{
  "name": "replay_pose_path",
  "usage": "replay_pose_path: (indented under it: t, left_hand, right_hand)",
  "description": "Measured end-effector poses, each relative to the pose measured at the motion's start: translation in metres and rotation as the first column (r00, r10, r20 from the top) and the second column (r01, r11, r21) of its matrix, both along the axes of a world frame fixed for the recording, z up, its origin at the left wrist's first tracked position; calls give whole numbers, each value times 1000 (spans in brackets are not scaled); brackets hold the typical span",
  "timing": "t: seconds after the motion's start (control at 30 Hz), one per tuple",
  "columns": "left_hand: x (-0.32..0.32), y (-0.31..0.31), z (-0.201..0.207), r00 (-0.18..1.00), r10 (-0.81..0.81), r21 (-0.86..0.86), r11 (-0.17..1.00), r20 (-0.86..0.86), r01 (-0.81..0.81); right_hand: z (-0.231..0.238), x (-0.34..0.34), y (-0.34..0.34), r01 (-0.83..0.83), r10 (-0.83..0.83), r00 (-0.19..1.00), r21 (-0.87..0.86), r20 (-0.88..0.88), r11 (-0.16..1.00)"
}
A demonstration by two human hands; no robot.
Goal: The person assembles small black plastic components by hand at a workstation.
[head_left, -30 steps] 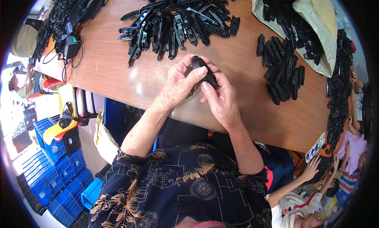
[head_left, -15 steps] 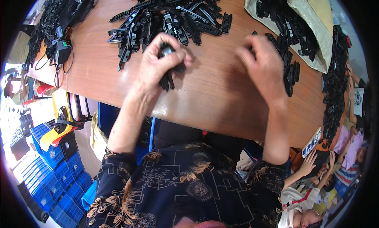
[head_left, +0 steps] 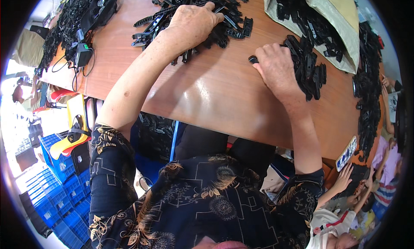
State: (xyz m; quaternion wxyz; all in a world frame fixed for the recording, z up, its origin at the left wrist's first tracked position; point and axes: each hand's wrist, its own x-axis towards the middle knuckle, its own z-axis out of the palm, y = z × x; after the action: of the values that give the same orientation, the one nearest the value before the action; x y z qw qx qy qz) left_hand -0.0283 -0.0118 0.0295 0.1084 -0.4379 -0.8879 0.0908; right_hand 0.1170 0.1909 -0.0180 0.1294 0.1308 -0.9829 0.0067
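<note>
My left hand (head_left: 194,25) is stretched over a heap of long, narrow black plastic parts (head_left: 235,27) at the far middle of the table. Its thumb and forefinger show apart, with nothing visible between them; the other fingers are largely hidden by the hand itself. On the right, my right hand (head_left: 277,67) is closed on a black plastic part (head_left: 253,59), whose rounded end sticks out beyond the thumb. Right beside that hand lies a smaller group of similar black parts (head_left: 308,68), between it and an opened sack.
The pale woven sack (head_left: 351,55) spills black parts at the far right. A black device with cables (head_left: 83,55) lies at the left. More parts line the table's right side (head_left: 368,98). Blue crates (head_left: 58,193) stand lower left. Another person's hand (head_left: 343,178) is near a phone-like object (head_left: 346,154).
My left hand has moved away and to the right from the near edge of the heap; the black parts it gripped no longer show there. My right hand has shifted slightly left and nearer me.
</note>
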Motion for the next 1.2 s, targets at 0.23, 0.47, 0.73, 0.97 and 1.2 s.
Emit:
replay_pose_path:
  t: [0.23,0.47,0.73,0.97,1.2]
  left_hand:
    - [29,-17,-9,974,-228,-47,973,2,228]
    - [56,-29,3,741,-62,285,942,669,-179]
    - [118,-59,4,-374,-499,196,766,782,-613]
    - [164,-86,-6,-454,-630,184,689,630,-701]
    - [205,-106,3,-406,-652,226,665,640,-712]
  right_hand:
    - [-12,31,-13,-9,-9,999,-426,-40,905]
    - [-12,58,-33,17,-131,985,-693,-112,721]
    - [32,104,-70,-288,81,945,-691,-316,663]
    - [52,139,-103,-412,224,891,-496,-394,765]
    - [53,170,-129,-420,238,849,-330,-472,845]
